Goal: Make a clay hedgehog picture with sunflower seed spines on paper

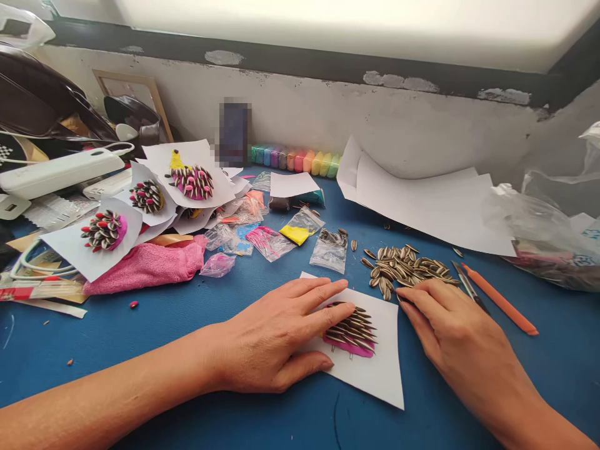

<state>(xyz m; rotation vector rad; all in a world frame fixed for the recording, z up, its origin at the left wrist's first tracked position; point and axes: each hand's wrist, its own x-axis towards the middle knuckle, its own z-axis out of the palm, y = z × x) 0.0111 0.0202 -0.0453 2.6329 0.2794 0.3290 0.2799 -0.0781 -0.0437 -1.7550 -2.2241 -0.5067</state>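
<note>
My left hand (276, 337) lies with fingers spread over a white sheet of paper (387, 381), partly covering the figure on it. That figure has a pink clay base (359, 349) with rows of striped sunflower seeds (356, 325) stuck in it and small drawn legs below. One fingertip of the left hand rests at the seeds' upper edge. Beside the paper, at the near edge of a loose sunflower seed pile (403, 265), my right hand (462, 337) is closed in a pinch. A small dark seed tip shows at its fingertips, mostly hidden.
Right of the pile lie an orange pen-like stick (499, 300) and a narrow pointed tool (469, 287). Clay bags, one yellow (295, 234), sit behind. Finished seed figures on paper (192, 181) and a pink towel (150, 269) are left. Paper sheets (422, 200) lean at the wall.
</note>
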